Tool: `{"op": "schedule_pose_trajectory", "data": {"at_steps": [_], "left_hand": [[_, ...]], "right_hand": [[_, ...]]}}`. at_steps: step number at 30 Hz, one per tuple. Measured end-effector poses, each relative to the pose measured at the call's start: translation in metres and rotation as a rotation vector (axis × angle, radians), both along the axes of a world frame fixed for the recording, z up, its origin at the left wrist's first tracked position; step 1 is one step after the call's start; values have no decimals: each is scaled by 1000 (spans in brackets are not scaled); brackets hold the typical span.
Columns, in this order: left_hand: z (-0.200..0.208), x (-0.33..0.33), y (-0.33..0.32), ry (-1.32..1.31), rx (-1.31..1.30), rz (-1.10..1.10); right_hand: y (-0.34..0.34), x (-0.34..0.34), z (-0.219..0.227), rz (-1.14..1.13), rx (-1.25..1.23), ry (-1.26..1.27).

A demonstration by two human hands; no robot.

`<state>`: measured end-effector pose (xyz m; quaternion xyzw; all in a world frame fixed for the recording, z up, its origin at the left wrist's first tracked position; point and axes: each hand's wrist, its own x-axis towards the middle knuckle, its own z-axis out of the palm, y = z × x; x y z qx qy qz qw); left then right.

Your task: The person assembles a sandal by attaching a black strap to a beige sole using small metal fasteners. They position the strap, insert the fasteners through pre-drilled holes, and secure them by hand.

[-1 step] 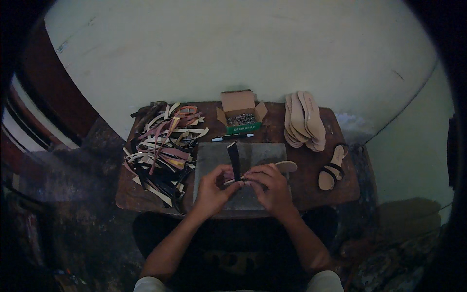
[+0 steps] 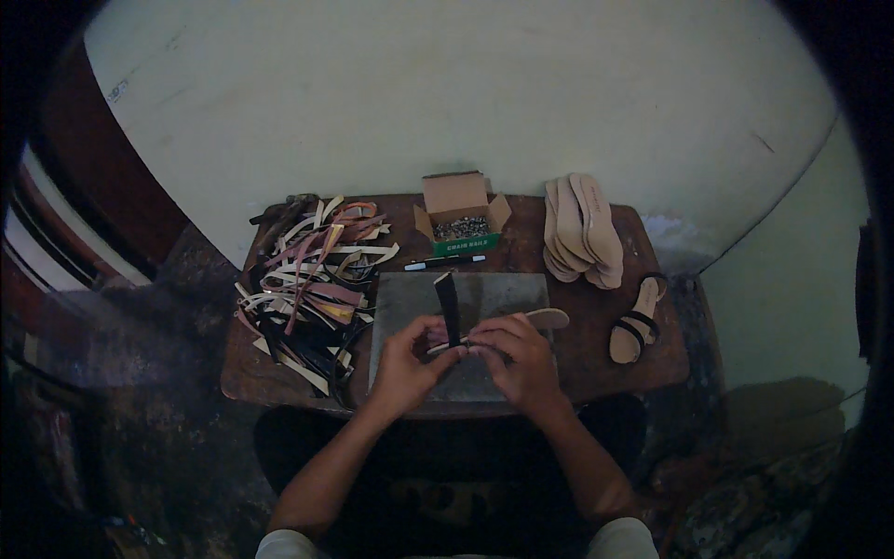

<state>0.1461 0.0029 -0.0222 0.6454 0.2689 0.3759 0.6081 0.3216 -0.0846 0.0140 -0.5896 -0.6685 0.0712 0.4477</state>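
My left hand (image 2: pixel 412 361) is closed around the toe or heel end of a tan insole, which I cannot tell apart here. A black strap (image 2: pixel 447 303) rises upright between the hands, its lower end at my left fingertips. My right hand (image 2: pixel 523 356) grips the middle of the same insole (image 2: pixel 551 319), fingers on top and thumb below, close to the strap's base. The insole's rounded other end sticks out past my right knuckles. Both hands are over a grey slab (image 2: pixel 405 296); the join between strap and insole is mostly hidden by fingers.
Left lies a tangled heap of straps (image 2: pixel 312 293) with a hammer-like tool (image 2: pixel 282 216) behind it. An open green box of nails (image 2: pixel 463 228) and a marker (image 2: pixel 445 264) are beyond the slab. Stacked insoles (image 2: pixel 582 228) and a strapped sandal (image 2: pixel 636 328) lie right on the wooden table (image 2: pixel 610 373).
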Motion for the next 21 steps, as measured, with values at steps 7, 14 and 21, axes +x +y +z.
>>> {"op": "schedule_pose_trajectory", "data": {"at_steps": [7, 14, 21], "left_hand": [[0, 2, -3, 17, 14, 28], [8, 2, -8, 83, 67, 67], [15, 4, -10, 78, 58, 62]], "right_hand": [[-2, 1, 1, 0, 13, -7], [-1, -4, 1, -78, 55, 1], [-4, -6, 3, -91, 5, 17]]}}
